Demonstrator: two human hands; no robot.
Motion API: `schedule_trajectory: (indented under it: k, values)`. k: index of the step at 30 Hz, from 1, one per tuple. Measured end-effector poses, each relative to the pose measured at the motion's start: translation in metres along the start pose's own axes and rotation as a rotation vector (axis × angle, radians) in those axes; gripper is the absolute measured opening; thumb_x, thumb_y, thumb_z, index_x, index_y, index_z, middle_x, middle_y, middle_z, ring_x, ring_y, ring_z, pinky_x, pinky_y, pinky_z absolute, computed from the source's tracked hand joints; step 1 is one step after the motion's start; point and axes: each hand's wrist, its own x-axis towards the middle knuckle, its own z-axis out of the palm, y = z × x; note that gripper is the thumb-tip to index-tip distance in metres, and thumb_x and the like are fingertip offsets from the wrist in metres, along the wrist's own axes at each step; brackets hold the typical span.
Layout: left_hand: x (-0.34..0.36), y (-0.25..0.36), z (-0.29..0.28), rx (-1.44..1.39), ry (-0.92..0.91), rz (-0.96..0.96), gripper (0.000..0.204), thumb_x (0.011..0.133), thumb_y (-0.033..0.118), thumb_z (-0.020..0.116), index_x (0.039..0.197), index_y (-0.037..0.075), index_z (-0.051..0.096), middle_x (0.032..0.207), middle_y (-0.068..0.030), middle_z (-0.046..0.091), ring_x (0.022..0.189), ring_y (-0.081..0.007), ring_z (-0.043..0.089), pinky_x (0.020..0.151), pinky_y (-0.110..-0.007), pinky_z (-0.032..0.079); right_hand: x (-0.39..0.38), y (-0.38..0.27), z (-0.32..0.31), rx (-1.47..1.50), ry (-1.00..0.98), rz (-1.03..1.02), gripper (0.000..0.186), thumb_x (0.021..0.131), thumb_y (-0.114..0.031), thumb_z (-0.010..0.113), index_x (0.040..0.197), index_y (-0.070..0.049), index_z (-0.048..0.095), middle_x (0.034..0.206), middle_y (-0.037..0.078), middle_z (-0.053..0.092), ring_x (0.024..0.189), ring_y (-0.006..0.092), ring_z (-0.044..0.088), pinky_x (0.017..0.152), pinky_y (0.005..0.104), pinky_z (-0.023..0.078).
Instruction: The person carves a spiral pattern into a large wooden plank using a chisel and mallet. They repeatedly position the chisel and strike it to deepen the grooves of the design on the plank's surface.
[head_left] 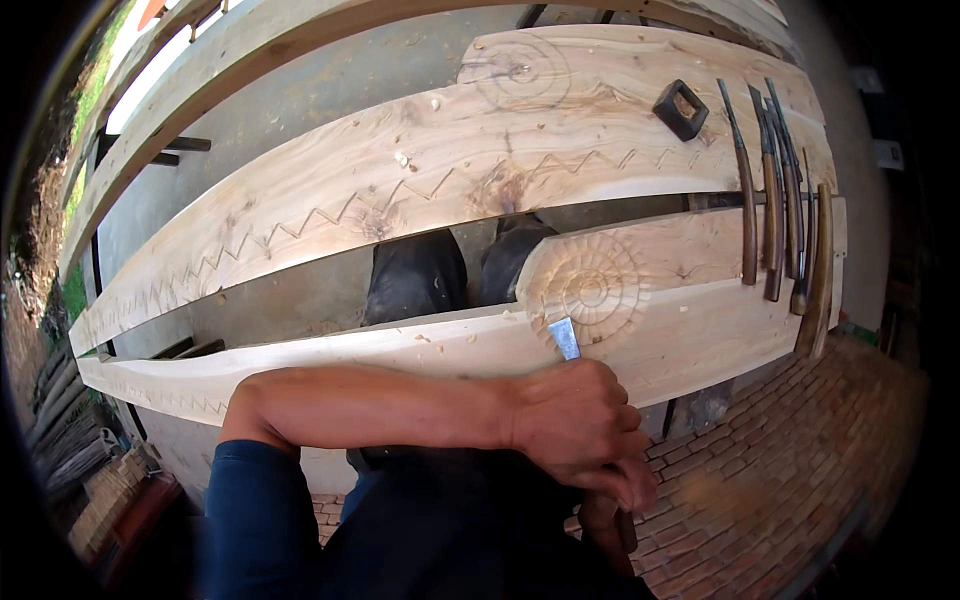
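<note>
At a ridged wooden spiral (594, 288), a flat metal chisel (565, 338)

"Where does the light come from?"

"Daylight, it seems: the upper left burns out to white beside bright grass (100, 65)."

"And the boards (320, 170)?"

"Pale and evenly lit, with soft shadows in the carving. The chisel (564, 337) shines at its blade."

"Any dim parts?"

"The dark clothing (450, 530) loses detail; the far right is murky."

"Sharpness?"

"Good centrally, but haze smears the brick floor (725, 500). The fisheye bows straight edges, and the corners go black."
</note>
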Motion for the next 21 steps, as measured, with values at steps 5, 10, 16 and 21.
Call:
schedule_trajectory:
  k: [5,10,16,21]
  values:
    - [-0.005,-0.002,-0.004,0.015,-0.016,-0.008,0.051,0.093,0.059,0.075,0.077,0.011,0.064,0.068,-0.0076,0.064,0.058,-0.0314,0.066,0.053,-0.044,0.051,0.0,0.005,0.012,0.014,0.062,-0.114,0.053,0.105,-0.045,0.061,0.106,0.005,0.078,0.082,0.018,0.077,0.074,0.0336,0.08,0.067,0.0392,0.061]
    - [-0.006,-0.005,-0.003,0.043,0.025,0.008,0.056,0.091,0.062,0.077,0.075,0.012,0.06,0.067,-0.0047,0.058,0.057,-0.0277,0.062,0.05,-0.042,0.047,0.006,0.002,0.019,0.043,0.063,-0.101,0.045,0.105,-0.037,0.063,0.102,0.005,0.077,0.079,0.019,0.076,0.07,0.0332,0.078,0.063,0.0408,0.059]
    - [-0.007,-0.004,-0.004,0.066,0.069,0.006,0.06,0.091,0.065,0.077,0.071,0.012,0.056,0.065,-0.0029,0.054,0.055,-0.0257,0.06,0.048,-0.041,0.044,-0.006,-0.009,0.006,0.037,-0.095,0.12,0.044,0.108,-0.047,0.062,0.097,-0.005,0.067,0.105,0.011,0.072,0.102,0.0222,0.071,0.091,0.0345,0.055]
    - [-0.005,-0.006,-0.006,0.098,0.106,0.004,0.062,0.092,0.066,0.075,0.069,0.012,0.055,0.063,-0.0028,0.052,0.053,-0.0251,0.059,0.047,-0.04,0.043,-0.01,-0.01,0.012,-0.001,-0.088,0.072,0.044,0.109,-0.049,0.06,0.099,-0.007,0.066,0.11,0.016,0.071,0.106,0.0275,0.071,0.097,0.0394,0.054]
